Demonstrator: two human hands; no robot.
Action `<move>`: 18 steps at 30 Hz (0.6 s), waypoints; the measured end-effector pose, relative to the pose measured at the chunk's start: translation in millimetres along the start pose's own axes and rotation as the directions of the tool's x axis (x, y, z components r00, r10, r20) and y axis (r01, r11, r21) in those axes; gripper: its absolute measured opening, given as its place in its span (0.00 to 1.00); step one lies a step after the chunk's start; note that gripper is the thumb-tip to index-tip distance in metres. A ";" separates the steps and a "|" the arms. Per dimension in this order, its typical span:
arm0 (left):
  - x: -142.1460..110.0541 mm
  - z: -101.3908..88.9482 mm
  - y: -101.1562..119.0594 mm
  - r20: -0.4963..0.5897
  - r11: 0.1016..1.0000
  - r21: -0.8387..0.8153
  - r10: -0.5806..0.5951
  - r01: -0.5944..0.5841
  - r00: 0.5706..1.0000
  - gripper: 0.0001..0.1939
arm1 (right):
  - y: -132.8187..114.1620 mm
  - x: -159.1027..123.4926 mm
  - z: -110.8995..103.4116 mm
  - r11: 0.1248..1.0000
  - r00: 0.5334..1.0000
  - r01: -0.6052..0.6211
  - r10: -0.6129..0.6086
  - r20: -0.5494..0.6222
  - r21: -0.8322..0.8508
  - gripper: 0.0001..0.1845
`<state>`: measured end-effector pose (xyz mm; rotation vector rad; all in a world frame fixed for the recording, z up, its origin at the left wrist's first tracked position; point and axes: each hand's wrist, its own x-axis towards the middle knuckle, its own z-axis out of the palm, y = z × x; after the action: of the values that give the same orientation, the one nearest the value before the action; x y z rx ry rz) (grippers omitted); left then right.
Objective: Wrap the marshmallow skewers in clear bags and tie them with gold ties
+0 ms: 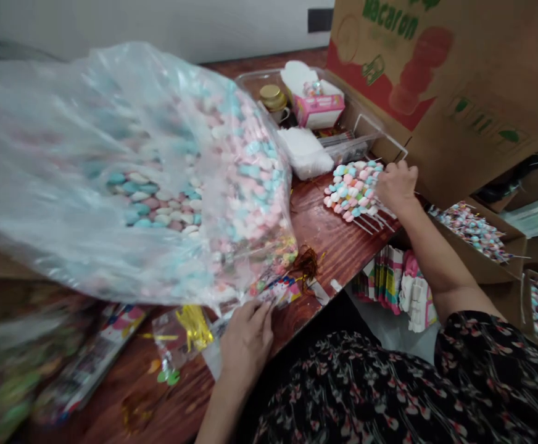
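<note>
My right hand (396, 185) reaches to the right edge of a pile of pastel marshmallow skewers (353, 188) on the table. Its fingers are curled together, and what lies inside them is hidden. White sticks poke out of the pile below that hand. My left hand (248, 336) rests near the table's front edge with fingers extended, touching printed clear wrappers (281, 288). Just beyond it bulges a big clear plastic bag (171, 148) full of pink, blue and white marshmallows. Yellow twist ties (195, 327) lie left of my left hand.
A clear plastic bin (366, 132) holds a pink box (319, 110), a gold-lidded jar (273, 97) and white packs. Behind my right hand stands a large carton (440, 80). Lower right, open cartons (504, 274) hold more skewers. Brown-gold ties (306, 262) lie mid-table.
</note>
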<state>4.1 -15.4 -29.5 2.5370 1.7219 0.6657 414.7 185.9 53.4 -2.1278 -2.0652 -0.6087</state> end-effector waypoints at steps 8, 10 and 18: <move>0.7 1.7 -1.2 0.016 0.941 -0.261 -0.221 0.218 0.975 0.09 | 14.7 -1.1 42.3 0.957 0.956 0.040 0.047 -0.288 0.287 0.06; 1.4 -1.4 1.7 0.055 0.956 -0.208 -0.198 0.205 0.979 0.09 | 16.3 -6.3 38.9 0.934 0.945 0.023 0.097 -0.313 0.357 0.05; 0.4 -2.5 5.6 0.096 0.945 -0.250 -0.193 0.211 0.977 0.12 | 4.0 -71.4 -12.6 0.723 0.856 0.007 0.353 -0.377 0.691 0.06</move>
<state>8.3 -17.8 -25.8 2.1499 1.7134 0.7253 416.6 114.6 40.0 -1.5101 -1.4526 -0.2541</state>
